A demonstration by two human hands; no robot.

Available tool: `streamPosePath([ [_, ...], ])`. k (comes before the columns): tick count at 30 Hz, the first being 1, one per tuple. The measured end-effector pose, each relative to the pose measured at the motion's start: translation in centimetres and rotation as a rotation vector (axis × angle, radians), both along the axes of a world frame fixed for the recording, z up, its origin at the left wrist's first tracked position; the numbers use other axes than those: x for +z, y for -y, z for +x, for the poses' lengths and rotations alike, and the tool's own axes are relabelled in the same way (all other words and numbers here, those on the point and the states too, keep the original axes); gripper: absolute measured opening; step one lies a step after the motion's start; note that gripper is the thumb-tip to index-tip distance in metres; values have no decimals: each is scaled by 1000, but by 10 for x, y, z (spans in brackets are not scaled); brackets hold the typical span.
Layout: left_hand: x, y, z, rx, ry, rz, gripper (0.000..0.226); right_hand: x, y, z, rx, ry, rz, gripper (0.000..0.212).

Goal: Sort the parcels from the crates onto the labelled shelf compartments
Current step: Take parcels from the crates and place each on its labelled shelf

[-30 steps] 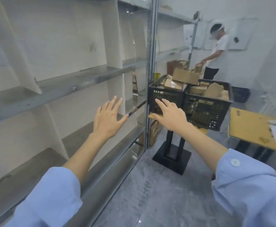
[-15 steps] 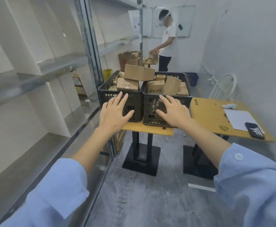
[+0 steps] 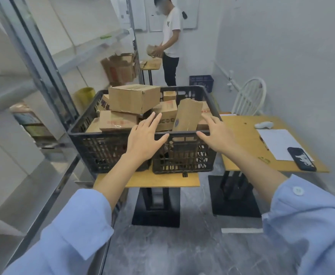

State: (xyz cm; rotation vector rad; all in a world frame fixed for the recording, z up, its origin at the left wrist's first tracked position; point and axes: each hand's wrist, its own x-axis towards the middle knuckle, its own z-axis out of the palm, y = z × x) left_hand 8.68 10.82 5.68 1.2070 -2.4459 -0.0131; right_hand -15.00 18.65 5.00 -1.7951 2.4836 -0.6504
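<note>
Two black plastic crates stand side by side on a small wooden table [image 3: 146, 180]: the left crate [image 3: 95, 147] and the right crate [image 3: 190, 157]. Both hold several brown cardboard parcels. A large box [image 3: 134, 98] lies on top of the left pile, and a flat parcel [image 3: 186, 116] stands upright in the right crate. My left hand [image 3: 144, 138] hovers open over the near rims where the crates meet. My right hand [image 3: 215, 133] is open just right of the upright parcel, holding nothing. The metal shelf unit [image 3: 43, 62] runs along my left.
A second wooden table [image 3: 248, 139] to the right carries a sheet of paper [image 3: 280, 143], a dark phone [image 3: 301, 159] and a small white device [image 3: 264, 125]. A white chair [image 3: 249, 98] stands behind it. A person [image 3: 169, 38] handles a parcel at the back, near open cartons [image 3: 119, 70] and a blue crate [image 3: 201, 82].
My view has swung from the shelf to face the crates and drawn closer. Both open hands have come forward to the near rims of the crates.
</note>
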Motion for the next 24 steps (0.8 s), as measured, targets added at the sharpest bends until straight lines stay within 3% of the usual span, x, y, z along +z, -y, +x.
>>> streamPosePath([
  [18, -56, 173, -168, 29, -73, 195, 80, -51, 189, -139, 101, 213, 114, 85],
  [24, -68, 190, -181, -26, -110, 265, 81, -69, 209, -150, 110, 433, 104, 91],
])
